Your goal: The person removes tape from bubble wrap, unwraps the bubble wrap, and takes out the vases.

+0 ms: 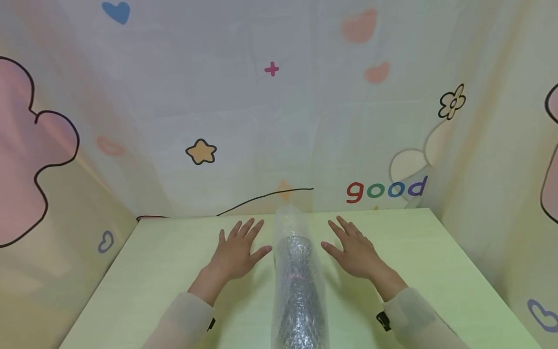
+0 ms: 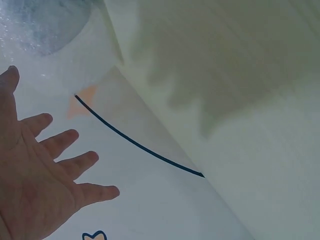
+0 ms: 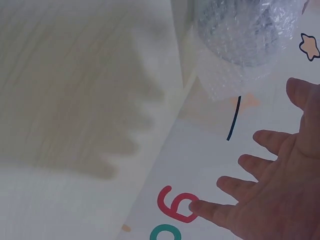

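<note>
A long object wrapped in bubble wrap (image 1: 300,291) stretches from the near edge of the head view to the back of the table; something dark and silvery shows through, its kind hidden by the wrap. To its left my left hand (image 1: 237,254) is held with fingers spread, apart from the wrap. On the other side my right hand (image 1: 355,249) mirrors it, fingers spread and holding nothing. Both wrist views show the palms, the left hand (image 2: 40,175) and the right hand (image 3: 280,175), with part of the bubble wrap (image 3: 245,35) near the top.
A pale wooden table (image 1: 436,261) lies under both hands, which cast shadows on it. A printed curtain (image 1: 244,111) with hearts, a star and the word "good" hangs behind the table and along both sides. A black item (image 1: 383,321) sits at the right cuff.
</note>
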The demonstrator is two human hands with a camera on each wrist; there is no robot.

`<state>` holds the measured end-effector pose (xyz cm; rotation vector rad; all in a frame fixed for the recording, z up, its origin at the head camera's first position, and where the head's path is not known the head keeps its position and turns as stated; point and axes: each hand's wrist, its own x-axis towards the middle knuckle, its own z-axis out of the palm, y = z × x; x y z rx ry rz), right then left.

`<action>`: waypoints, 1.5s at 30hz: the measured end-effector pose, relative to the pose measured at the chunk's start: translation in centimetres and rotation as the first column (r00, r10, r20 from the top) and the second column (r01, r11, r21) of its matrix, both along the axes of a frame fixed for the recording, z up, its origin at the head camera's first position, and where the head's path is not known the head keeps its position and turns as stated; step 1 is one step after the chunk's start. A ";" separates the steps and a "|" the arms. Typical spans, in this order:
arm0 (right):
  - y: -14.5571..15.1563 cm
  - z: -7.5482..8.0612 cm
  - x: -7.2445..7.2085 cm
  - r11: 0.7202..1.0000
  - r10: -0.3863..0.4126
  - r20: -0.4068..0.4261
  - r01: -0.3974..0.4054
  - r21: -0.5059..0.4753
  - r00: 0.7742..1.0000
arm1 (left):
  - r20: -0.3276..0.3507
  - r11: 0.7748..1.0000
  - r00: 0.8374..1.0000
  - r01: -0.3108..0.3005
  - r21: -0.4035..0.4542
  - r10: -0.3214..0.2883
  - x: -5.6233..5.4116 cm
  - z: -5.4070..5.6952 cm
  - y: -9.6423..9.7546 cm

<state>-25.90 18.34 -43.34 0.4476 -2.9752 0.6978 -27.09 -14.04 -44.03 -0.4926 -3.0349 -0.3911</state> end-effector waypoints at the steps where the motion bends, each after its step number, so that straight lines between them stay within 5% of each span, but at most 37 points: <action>1: 0.1 -0.1 0.2 1.000 0.002 0.002 -0.002 -0.006 1.000 | 0.001 1.000 1.000 0.005 0.007 -0.005 0.2 0.0 0.1; 8: 0.5 -1.0 1.3 0.995 0.022 0.036 -0.019 -0.093 0.999 | 0.038 0.996 0.999 0.030 0.086 -0.033 1.7 -0.3 0.4; 22: -0.2 -1.4 2.1 0.981 0.086 0.039 -0.078 -0.177 0.996 | 0.004 0.980 0.997 0.070 0.185 -0.072 3.2 -0.6 0.3; 45: -1.7 -2.5 3.7 0.923 0.184 0.037 -0.159 -0.351 0.982 | 0.033 0.972 0.989 0.136 0.193 -0.145 5.5 -0.7 1.6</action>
